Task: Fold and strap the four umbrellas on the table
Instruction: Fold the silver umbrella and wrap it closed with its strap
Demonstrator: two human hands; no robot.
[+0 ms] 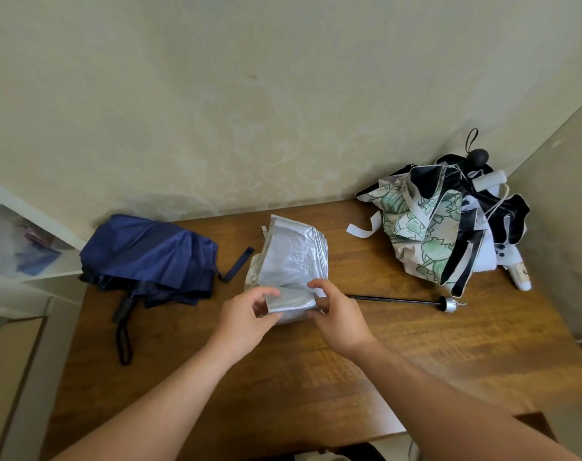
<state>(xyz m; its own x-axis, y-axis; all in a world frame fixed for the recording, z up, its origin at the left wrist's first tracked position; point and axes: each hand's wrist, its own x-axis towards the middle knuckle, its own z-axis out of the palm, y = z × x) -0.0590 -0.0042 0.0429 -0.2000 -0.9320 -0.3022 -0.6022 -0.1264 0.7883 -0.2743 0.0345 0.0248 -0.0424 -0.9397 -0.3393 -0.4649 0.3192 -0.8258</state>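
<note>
Silver umbrella [294, 257] lies mid-tabletop, canopy crumpled and loose, not strapped. Its near edge is bunched between both hands. Left hand [246, 317] pinches the silver fabric from the left, thumb and fingers curled on a fold. Right hand [337, 314] grips the same bunch from the right, fingers curled over the top. Both forearms reach in from the near edge of the tabletop [283, 377].

The silver umbrella's thin black shaft [392, 299] sticks out to its right, lying flat on the wood and ending in a silver-capped handle [447, 304]. A pale strap [265, 232] shows at the canopy's far left edge.

Left of the silver umbrella: navy umbrella [149, 257], collapsed but loose, canopy spread in folds, strap [238, 264] hanging free toward the silver one, black handle [124, 307] and wrist loop pointing to the near side.

Right of the silver umbrella, in the far corner: a heap of umbrellas, well apart from it. Green floral umbrella [422, 234] with black lining on top, white strap [361, 229] trailing toward the silver one. Behind it a black knob handle [479, 158] with loop, and a white handle [489, 180]. Another white umbrella [512, 261] lies at the heap's right; which handle belongs to which, cannot tell.

Beige patterned wall [249, 111] runs behind the tabletop.
</note>
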